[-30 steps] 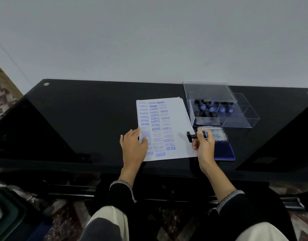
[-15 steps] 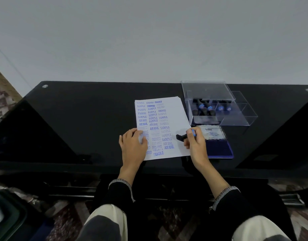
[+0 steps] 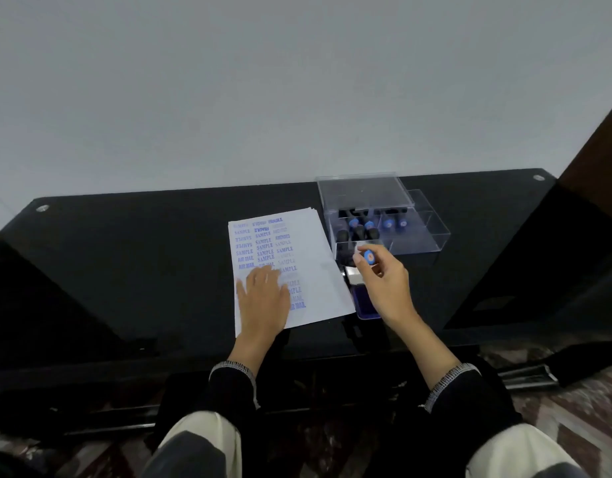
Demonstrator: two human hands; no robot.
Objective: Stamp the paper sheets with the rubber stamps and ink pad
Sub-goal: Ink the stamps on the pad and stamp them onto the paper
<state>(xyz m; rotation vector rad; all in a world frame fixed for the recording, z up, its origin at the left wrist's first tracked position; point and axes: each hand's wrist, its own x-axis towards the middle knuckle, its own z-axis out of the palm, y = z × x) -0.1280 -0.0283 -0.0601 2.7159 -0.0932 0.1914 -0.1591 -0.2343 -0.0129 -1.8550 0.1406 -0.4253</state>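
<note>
Hidden: the ink pad (image 3: 366, 303) lies mostly under the right hand (image 3: 384, 288); only its blue near edge and a pale strip show. The stamp's lower body is covered by fingers.
Stamp: the rubber stamp (image 3: 368, 257), blue cap up, sits pinched at the right hand's fingertips, above the pad, just in front of the clear box (image 3: 422, 232).
Left hand: the left hand (image 3: 263, 298) lies flat, fingers relaxed, on the paper sheets (image 3: 318, 270), covering some blue prints.
Around: more stamps stand inside the box; everything rests on a black table (image 3: 125, 270).
</note>
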